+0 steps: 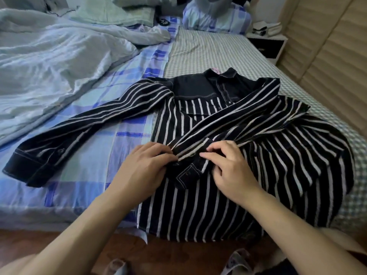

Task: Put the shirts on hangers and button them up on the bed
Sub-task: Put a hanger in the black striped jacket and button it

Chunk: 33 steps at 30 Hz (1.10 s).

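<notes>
A black shirt with white stripes (pixel 198 205) lies flat on the bed (pixel 208 54), collar pointing away from me. A bit of pink hanger (pixel 216 70) shows at the collar. One sleeve stretches out to the left; the other sleeve is folded across the chest, its dark cuff (pixel 188 173) lying in the middle. My left hand (pixel 147 165) pinches the cuff's left side. My right hand (pixel 228 167) pinches the cuff's right side, fingers curled on the fabric beside a small button.
A rumpled pale blue duvet (pixel 49 66) covers the bed's left half, with pillows (pixel 216 16) at the head. A nightstand (pixel 268 44) stands at the far right by a beige panelled wall. Wooden floor (pixel 69 241) runs along the bed's near edge.
</notes>
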Each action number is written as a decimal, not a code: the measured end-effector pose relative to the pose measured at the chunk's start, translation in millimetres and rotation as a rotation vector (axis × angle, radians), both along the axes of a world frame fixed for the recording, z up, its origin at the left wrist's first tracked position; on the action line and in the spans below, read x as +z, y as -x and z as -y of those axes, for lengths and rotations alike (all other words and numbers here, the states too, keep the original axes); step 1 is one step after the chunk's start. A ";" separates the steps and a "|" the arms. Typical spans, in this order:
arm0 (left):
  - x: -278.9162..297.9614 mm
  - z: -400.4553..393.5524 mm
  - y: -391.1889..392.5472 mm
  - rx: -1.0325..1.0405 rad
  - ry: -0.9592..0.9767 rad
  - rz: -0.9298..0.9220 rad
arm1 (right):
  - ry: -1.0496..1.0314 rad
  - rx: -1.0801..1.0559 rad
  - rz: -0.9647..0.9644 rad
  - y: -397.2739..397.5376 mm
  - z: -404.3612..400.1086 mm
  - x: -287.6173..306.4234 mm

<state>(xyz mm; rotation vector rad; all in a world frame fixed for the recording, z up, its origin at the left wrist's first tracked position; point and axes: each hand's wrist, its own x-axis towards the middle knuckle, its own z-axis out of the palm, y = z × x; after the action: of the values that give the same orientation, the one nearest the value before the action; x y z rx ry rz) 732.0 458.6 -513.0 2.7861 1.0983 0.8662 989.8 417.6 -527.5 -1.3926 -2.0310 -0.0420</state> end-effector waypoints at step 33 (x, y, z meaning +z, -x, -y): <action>43.5 -27.5 -37.6 0.100 1.453 0.674 | -0.337 -0.006 0.115 15.3 -11.8 7.6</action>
<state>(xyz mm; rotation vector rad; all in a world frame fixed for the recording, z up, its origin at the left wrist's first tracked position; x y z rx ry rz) 769.5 486.1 -469.4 1.1513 1.0354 0.5247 974.5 429.4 -520.0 -1.2051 -1.9992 -0.4558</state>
